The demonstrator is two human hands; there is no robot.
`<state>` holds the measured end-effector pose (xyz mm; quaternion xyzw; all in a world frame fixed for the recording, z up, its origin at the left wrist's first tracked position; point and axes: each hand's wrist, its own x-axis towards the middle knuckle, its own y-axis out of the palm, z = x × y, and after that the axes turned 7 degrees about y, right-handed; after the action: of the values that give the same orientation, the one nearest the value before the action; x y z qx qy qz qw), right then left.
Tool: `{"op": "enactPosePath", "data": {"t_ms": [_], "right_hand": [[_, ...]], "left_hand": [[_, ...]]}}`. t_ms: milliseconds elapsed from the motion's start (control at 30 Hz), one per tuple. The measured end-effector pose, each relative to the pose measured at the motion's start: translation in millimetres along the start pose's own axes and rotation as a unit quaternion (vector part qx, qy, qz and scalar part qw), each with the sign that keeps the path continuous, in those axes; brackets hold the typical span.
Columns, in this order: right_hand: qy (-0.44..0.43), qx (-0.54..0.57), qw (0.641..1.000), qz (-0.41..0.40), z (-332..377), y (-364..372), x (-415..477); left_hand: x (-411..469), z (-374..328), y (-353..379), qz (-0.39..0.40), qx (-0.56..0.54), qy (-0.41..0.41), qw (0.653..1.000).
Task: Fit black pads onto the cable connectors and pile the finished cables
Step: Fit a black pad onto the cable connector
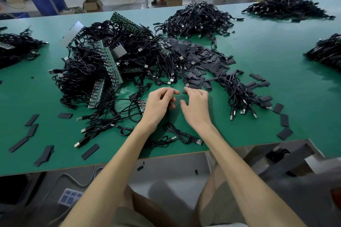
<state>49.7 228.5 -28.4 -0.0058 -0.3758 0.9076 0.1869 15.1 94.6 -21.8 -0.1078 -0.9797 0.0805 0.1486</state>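
My left hand [160, 104] pinches a small cable connector [171, 89] between thumb and fingertips, just above the green table [258, 83]. My right hand [196, 106] is beside it with fingers spread, its fingertips touching a black pad [185, 91] at the edge of the loose black pads [201, 61]. A big tangle of black cables and green circuit boards [110, 64] lies to the left. A smaller bundle of cables [239, 96] lies right of my hands. One loose cable [181, 135] rests between my forearms.
More cable piles sit at the back [195, 18], back right [286, 7], right edge [326, 51] and left edge [16, 48]. Stray black pads [31, 131] dot the near left and near right [284, 121]. The table's front edge [166, 155] is close to my lap.
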Motion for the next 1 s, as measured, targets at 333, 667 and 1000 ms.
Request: {"op": "enactPosePath", "data": {"t_ms": [333,667,1000], "right_hand": [[0.007,0.023,1.0,-0.01,-0.1,-2.0,-2.0],[-0.029,0.028,0.999,0.012,-1.7,-0.3,-0.7],[-0.038,-0.051,0.996,-0.057,3.5,2.4,-7.7]], "left_hand": [[-0.2,1.3,0.9,-0.002,0.012,0.008,1.0],[1.4,4.8,0.6,-0.006,0.023,0.006,1.0],[0.4,3.8,6.0,-0.04,0.073,0.017,0.996]]}}
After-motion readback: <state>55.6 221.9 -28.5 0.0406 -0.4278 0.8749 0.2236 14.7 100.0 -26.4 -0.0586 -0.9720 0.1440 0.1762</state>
